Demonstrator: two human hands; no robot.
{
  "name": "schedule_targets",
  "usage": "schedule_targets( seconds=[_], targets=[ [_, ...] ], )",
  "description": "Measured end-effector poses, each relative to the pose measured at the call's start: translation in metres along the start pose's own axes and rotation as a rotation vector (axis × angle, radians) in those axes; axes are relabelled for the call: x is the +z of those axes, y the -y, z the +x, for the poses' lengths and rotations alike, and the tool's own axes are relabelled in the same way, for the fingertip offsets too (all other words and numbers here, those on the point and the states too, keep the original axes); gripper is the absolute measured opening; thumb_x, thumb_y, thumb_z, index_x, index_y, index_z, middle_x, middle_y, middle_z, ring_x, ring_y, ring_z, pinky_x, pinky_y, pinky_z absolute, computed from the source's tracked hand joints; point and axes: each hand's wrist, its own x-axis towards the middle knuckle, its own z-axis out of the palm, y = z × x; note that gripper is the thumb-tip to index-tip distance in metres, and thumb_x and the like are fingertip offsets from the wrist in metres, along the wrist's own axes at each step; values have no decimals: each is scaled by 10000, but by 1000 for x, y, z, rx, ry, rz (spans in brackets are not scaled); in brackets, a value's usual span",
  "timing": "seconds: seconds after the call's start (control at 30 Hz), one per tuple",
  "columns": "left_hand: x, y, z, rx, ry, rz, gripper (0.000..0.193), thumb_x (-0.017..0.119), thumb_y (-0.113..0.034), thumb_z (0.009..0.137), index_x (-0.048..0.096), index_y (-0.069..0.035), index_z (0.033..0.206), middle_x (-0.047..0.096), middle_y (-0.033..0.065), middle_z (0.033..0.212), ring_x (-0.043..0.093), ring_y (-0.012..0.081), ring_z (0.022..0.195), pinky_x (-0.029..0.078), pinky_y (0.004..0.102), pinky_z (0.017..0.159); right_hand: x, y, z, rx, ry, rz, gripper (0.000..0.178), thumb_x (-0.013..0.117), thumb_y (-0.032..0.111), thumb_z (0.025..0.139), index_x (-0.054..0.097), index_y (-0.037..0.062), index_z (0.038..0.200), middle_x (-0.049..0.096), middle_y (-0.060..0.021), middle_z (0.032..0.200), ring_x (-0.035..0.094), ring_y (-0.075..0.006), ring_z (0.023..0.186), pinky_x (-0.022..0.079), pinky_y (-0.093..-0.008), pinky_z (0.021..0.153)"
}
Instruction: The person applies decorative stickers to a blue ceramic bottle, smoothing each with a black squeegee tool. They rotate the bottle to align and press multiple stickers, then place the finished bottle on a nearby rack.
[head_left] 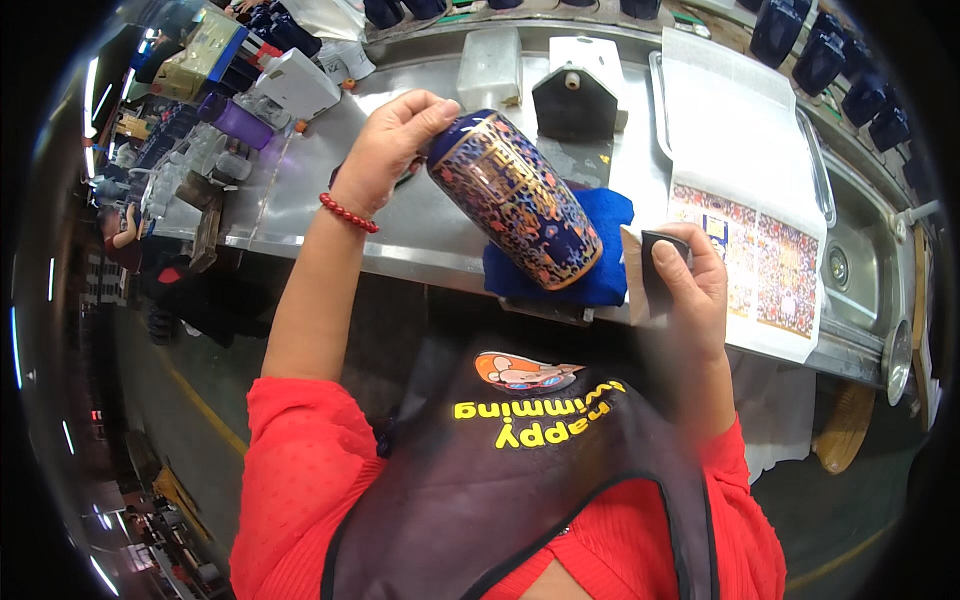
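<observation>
A dark blue vase (518,198) with gold and multicoloured patterning lies tilted on a folded blue cloth (590,262) at the steel bench's front edge. My left hand (392,150) grips the vase at its upper end, a red bead bracelet on the wrist. My right hand (690,285) is just right of the vase's lower end and pinches a small dark rubber pad (660,255) with a tan strip beside it, close to the vase but apart from it.
A sheet of patterned decals (760,240) lies on white paper over a steel tray (818,170). A sink basin (850,265) is at right. A grey block (575,100) and a translucent tub (490,65) stand behind. Dark blue vases (820,60) line the back. Clutter fills the left bench.
</observation>
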Motion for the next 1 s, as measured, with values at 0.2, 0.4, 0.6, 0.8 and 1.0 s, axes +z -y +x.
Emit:
schedule_targets(
  seconds=[0.2,0.4,0.6,0.8,1.0],
  targets=[
    [0,7,-2,-48,-88,31,210,673,-326,992,676,-123,943,556,-102,713,435,-12,603,311,181,521,0,-15,-19,311,317,262,153,621,151,1021,636,25,1107,658,-147,1308,587,-131,1129,464,-300,997],
    [0,9,-23,-82,-185,49,229,652,-340,1002,666,-119,947,557,-96,719,433,-4,598,325,188,530,4,-6,-12,100,414,-86,181,650,142,985,638,-2,1095,665,-163,1271,580,-164,1133,446,-321,998],
    [11,5,-58,-105,-352,55,232,659,-334,1001,654,-118,914,549,-94,711,424,-6,574,325,193,506,0,15,-2,121,504,-217,227,669,200,981,632,12,1104,560,-250,1432,494,-231,1337,358,-380,1111],
    [5,-32,-100,80,-539,212,245,676,-331,998,685,-91,1048,592,-93,746,437,-16,592,324,177,506,26,22,7,140,539,-132,296,712,266,933,628,13,1062,572,-247,1409,535,-201,1249,399,-329,1033],
    [-56,-54,-187,-22,-596,425,241,658,-346,989,667,-119,1067,653,-40,799,572,73,632,409,237,539,100,-16,4,366,611,163,219,684,147,933,631,-9,1077,577,-230,1412,570,-195,1196,432,-314,1011]
  ],
)
